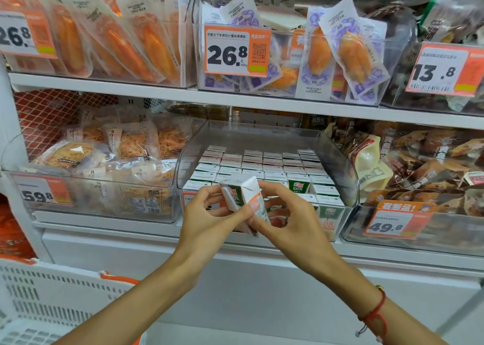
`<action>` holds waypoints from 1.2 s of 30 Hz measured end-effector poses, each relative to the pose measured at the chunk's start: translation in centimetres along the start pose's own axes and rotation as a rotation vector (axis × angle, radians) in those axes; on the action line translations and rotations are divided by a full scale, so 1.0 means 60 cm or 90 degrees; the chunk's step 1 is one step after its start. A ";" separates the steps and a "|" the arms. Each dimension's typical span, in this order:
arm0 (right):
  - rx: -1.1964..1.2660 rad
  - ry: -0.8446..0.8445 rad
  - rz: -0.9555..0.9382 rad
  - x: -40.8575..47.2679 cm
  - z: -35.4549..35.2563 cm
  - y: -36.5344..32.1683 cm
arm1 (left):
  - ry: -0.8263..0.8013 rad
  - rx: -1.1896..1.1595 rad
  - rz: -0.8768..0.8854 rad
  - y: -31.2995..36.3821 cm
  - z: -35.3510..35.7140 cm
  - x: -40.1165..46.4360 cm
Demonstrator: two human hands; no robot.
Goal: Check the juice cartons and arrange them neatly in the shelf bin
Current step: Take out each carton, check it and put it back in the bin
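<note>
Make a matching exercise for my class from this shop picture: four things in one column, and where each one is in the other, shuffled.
Things
1. juice carton
2. clear bin of cartons
3. red string bracelet
4. price tag reading 13.8

Places
A. upper shelf, far right
B. held between left hand and right hand
C. middle of the lower shelf
D. on the right wrist

Pairs: 1-B, 2-C, 3-D, 4-A

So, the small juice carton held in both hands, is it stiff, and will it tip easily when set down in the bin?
The juice carton probably stays stiff: its edges look straight under the fingers of the left hand and right hand. It seems light, pinched only at the fingertips. Narrow and tall, it may tip alone, but the packed rows in the bin should support it.
</note>
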State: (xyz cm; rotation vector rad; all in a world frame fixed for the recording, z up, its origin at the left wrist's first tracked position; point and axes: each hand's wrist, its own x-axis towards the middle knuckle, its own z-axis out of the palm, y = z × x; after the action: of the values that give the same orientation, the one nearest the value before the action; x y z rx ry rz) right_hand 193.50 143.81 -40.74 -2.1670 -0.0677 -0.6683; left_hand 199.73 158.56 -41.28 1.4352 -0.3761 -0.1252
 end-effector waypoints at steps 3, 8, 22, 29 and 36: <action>0.133 0.009 0.057 0.006 -0.012 -0.001 | -0.041 0.016 0.003 0.004 -0.007 0.007; 0.311 -0.055 0.150 -0.001 -0.025 0.010 | -0.147 0.053 -0.035 0.001 -0.017 0.013; 0.120 -0.135 0.049 -0.001 -0.044 0.003 | -0.148 -0.152 -0.185 0.003 -0.031 0.013; 0.260 0.015 0.141 0.007 -0.043 -0.004 | -0.212 -0.094 -0.262 0.004 -0.025 0.010; 0.292 -0.022 0.284 0.009 -0.041 0.000 | -0.187 -0.054 -0.301 -0.005 -0.024 0.014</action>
State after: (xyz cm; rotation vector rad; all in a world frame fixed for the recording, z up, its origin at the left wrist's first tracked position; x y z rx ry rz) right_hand 192.86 141.87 -39.24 -1.6709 0.2195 -0.3167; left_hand 201.02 159.62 -41.58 1.4027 -0.2592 -0.7320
